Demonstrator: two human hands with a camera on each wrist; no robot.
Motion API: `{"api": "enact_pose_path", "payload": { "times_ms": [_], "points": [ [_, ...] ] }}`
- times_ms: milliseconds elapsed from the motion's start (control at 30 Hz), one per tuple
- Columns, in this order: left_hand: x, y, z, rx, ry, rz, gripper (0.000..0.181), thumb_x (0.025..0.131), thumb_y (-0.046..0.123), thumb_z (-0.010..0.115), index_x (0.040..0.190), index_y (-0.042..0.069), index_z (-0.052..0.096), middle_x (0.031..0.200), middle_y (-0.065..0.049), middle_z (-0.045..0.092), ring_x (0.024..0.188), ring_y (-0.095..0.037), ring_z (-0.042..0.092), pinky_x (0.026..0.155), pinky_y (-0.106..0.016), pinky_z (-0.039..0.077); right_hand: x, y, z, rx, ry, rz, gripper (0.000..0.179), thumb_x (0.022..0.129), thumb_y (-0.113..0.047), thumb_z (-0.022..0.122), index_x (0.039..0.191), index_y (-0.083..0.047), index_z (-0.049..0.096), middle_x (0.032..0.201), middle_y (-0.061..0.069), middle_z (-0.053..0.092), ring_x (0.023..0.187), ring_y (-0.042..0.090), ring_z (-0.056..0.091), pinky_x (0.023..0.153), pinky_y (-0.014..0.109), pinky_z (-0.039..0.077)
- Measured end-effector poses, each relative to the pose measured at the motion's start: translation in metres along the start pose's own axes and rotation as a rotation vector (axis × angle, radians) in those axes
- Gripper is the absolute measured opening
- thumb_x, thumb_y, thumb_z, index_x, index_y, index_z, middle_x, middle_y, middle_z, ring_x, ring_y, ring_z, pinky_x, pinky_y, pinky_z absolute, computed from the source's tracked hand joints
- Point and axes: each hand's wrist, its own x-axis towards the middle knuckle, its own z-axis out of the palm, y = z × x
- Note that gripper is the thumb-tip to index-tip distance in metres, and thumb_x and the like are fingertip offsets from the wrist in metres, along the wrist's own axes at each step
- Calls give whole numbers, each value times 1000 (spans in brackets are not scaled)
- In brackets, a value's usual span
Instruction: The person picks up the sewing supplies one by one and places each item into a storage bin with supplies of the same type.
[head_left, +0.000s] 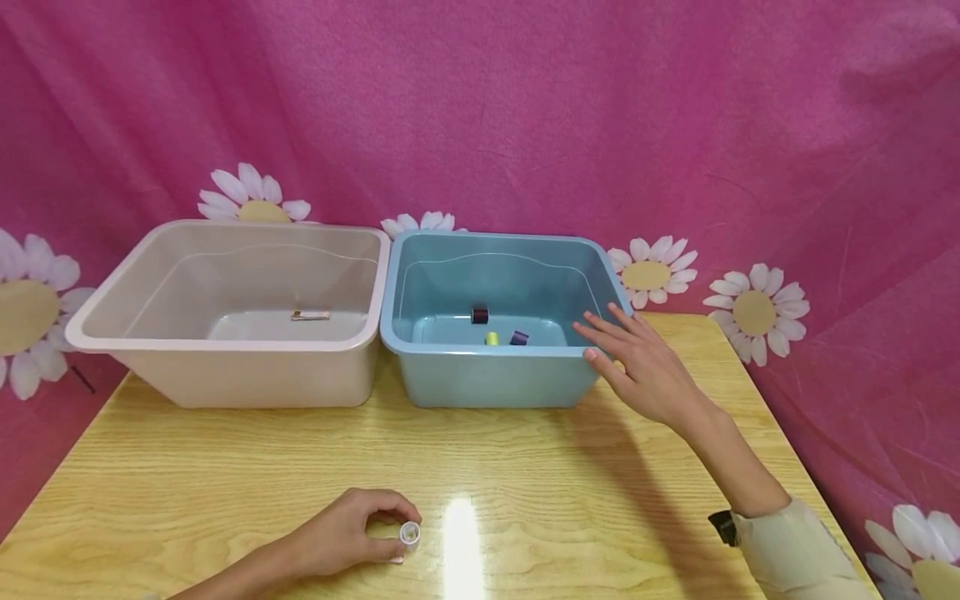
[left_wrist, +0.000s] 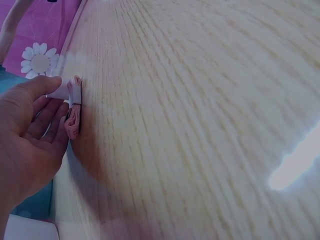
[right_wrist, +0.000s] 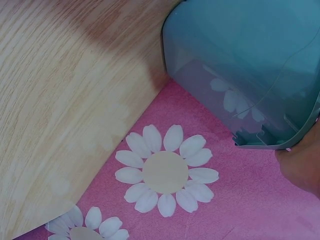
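Observation:
Near the front of the table, my left hand (head_left: 348, 533) pinches a white thread spool (head_left: 409, 533) between thumb and fingers. In the left wrist view, a folded pink strip with a white band (left_wrist: 74, 107) sits right at the fingertips; whether it is also gripped, I cannot tell. My right hand (head_left: 648, 367) has its fingers spread at the right rim of the blue bin (head_left: 495, 379) and holds nothing. Inside that bin lie a dark brown spool (head_left: 480, 316), a yellow spool (head_left: 492, 338) and a purple spool (head_left: 519, 338).
Left of the blue bin stands a beige bin (head_left: 262, 375) with a small folded strip (head_left: 311, 316) inside. Both bins stand at the back of the wooden table (head_left: 300, 450). Behind hangs a pink cloth (head_left: 480, 117) with white flowers.

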Motion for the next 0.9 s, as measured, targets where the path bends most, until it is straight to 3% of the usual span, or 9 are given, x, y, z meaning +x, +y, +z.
{"api": "enact_pose_path", "payload": {
  "times_ms": [233,500,900],
  "points": [
    [3,3,-3,-40,2,-28,23,91,15,74,112,6,69,104,4,69,96,-10,66,83,-25,53,0,0,0,5,2,-3,46,104,-32,52,145,-11,53,151,11,46,146,40,23,118,55,12],
    [9,16,-13,-24,53,-45,22,92,11,73,112,3,69,104,1,69,95,-13,67,85,-29,54,0,-1,0,9,7,-4,46,104,-32,52,145,-11,53,151,12,46,146,40,24,118,55,13],
    [27,42,-39,249,170,44,19,91,13,74,109,10,72,106,6,71,97,-13,65,91,-37,53,0,-1,0,3,4,-5,46,104,-32,52,145,-10,54,151,12,46,146,40,24,117,57,14]
  ]
}}
